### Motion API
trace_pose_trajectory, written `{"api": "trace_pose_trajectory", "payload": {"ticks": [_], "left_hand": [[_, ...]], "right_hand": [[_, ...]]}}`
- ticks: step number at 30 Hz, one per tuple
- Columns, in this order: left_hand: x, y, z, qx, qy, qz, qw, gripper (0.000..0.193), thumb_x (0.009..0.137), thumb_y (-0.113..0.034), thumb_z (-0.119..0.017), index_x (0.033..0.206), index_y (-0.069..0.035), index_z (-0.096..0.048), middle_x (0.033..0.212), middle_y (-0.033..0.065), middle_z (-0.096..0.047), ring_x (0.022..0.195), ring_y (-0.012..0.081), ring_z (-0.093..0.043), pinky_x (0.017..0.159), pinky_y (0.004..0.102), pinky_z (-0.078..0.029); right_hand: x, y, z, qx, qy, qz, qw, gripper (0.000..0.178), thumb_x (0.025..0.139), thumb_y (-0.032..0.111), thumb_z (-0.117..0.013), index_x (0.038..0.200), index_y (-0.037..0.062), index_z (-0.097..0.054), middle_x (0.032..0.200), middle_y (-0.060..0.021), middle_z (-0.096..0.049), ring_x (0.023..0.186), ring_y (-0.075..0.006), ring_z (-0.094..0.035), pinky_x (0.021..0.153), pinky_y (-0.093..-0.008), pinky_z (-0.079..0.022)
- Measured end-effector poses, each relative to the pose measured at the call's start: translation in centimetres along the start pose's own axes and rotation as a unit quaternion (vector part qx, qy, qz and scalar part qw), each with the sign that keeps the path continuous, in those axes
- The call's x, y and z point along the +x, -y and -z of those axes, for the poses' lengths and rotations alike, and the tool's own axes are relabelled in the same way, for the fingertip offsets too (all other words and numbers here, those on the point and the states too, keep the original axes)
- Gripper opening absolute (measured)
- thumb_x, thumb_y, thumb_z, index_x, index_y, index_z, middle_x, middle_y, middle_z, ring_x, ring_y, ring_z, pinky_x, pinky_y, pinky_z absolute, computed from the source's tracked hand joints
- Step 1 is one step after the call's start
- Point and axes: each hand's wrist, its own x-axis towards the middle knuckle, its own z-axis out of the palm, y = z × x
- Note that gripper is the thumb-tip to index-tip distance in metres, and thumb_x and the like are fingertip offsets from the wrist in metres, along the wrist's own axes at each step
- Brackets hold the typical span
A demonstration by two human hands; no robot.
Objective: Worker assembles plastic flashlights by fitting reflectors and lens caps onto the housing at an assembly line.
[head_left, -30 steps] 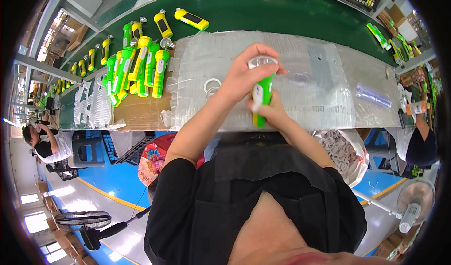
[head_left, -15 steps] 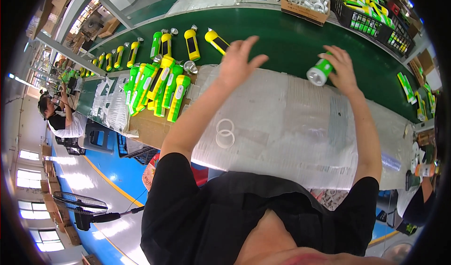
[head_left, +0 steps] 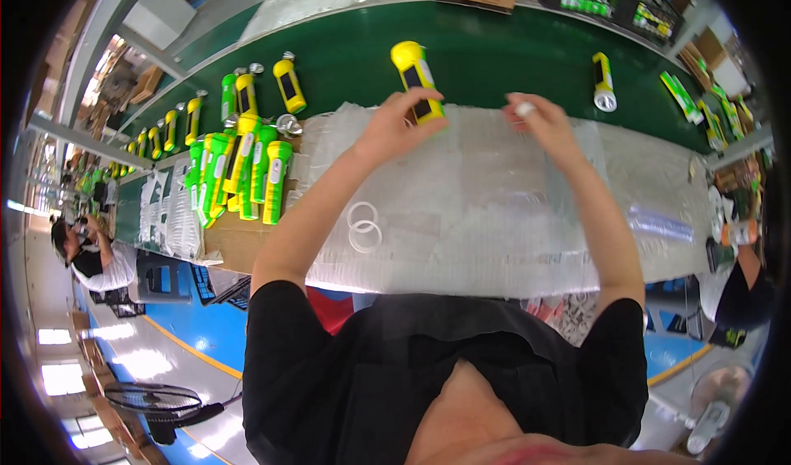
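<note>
While the flashlight pile (head_left: 241, 164) on the left and the two white rings (head_left: 362, 224) on the table (head_left: 494, 193) lie as they did half a second ago, the left hand (head_left: 391, 131), then empty, now has fingers and thumb around the near end of a black-panelled flashlight (head_left: 414, 76) at the table's far edge. To its right, the right hand (head_left: 542, 126) has given up its flashlight and hovers half-curled; I cannot tell whether it pinches anything. Farther right, a yellow flashlight (head_left: 602, 76) lies on the green belt (head_left: 511, 53), so one piece appears set aside as another is picked up.
</note>
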Motion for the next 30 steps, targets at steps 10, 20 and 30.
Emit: {"api": "trace_pose_trajectory", "payload": {"ticks": [10,20,30], "left_hand": [[-9.3,-9.1,-0.7,0.019,-0.049,-0.145,0.988,0.023,0.09,-0.024,-0.063,0.103,-0.006,-0.066,0.087,0.0089,-0.067,0.076,0.0203,-0.066,0.069,0.0311,-0.052],[-11.4,-9.9,-2.8,-0.234,-0.029,-0.13,0.963,0.04,0.103,-0.028,-0.037,0.097,-0.001,-0.065,0.093,0.01,-0.062,0.089,0.0207,-0.058,0.077,0.0293,-0.045],[-11.7,-11.2,-8.0,-0.094,-0.016,-0.289,0.953,0.037,0.101,-0.027,-0.034,0.115,-0.004,-0.059,0.122,0.0116,-0.059,0.119,0.0308,-0.052,0.101,0.0421,-0.034]], "right_hand": [[-12.8,3.7,-10.1,0.258,0.118,-0.095,0.954,0.048,0.08,0.033,-0.065,0.114,0.0019,-0.054,0.084,-0.0096,-0.06,0.072,-0.0182,-0.059,0.065,-0.0309,-0.048],[-17.9,4.8,-12.5,0.229,0.185,-0.04,0.955,0.055,0.093,0.051,-0.053,0.119,0.0033,-0.048,0.099,-0.0102,-0.06,0.087,-0.0169,-0.06,0.078,-0.03,-0.047],[-20.1,4.3,-11.8,0.347,-0.06,-0.043,0.935,0.041,0.098,0.031,-0.052,0.13,0.0074,-0.042,0.098,-0.0103,-0.058,0.076,-0.0184,-0.061,0.066,-0.0309,-0.05]]}}
